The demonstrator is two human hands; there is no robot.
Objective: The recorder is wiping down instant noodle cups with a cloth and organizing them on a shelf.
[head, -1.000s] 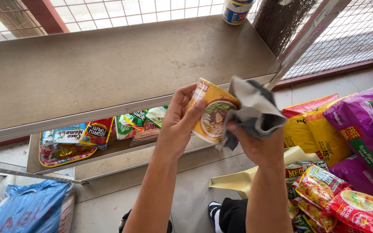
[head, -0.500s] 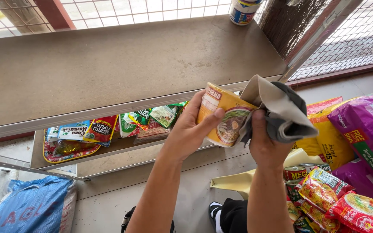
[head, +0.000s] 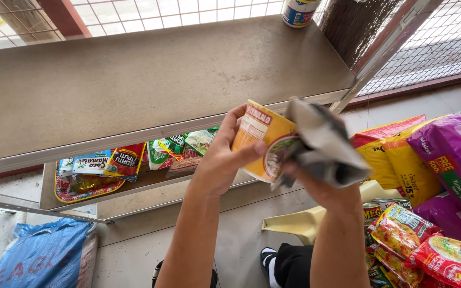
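I am gripping the yellow noodle cup (head: 262, 141) around its side with my left hand (head: 222, 162), fingers wrapped narrow. My right hand (head: 316, 184) is bunching a soft grey cloth (head: 324, 144) against its lid. It is looking light and thin-walled, so I am judging a gentle side hold best.

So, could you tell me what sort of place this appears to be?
Probably a small grocery shop or its stockroom: a metal shelf with a lower shelf of snack sachets, large purple bags and noodle packets piled on the floor, wire mesh windows behind.
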